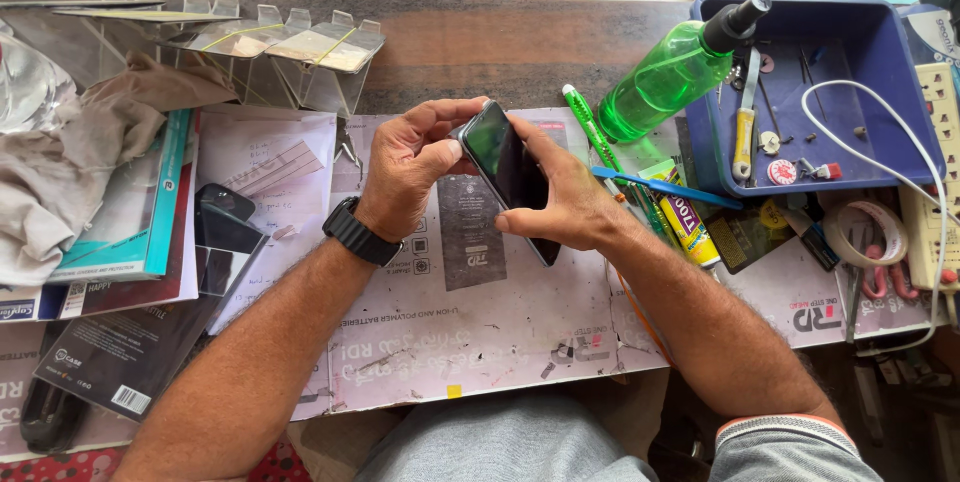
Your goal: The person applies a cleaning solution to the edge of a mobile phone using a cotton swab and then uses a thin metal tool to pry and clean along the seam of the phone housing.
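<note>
I hold a black smartphone [510,170] with a glossy dark screen above the middle of the workbench, tilted on its edge. My right hand [568,200] cradles its back and lower end. My left hand [408,164], with a black watch on the wrist, pinches the phone's upper corner with thumb and fingers. Below the phone lies a flat grey battery pack [470,232] on a white printed cardboard sheet [480,332].
A green spray bottle [672,72] leans on a blue tray [880,52] of small tools at the right. A white cable [925,157], tape roll [872,232], glue tube [690,222] and green knife [590,127] lie nearby. Booklets, cloth and clear stands crowd the left.
</note>
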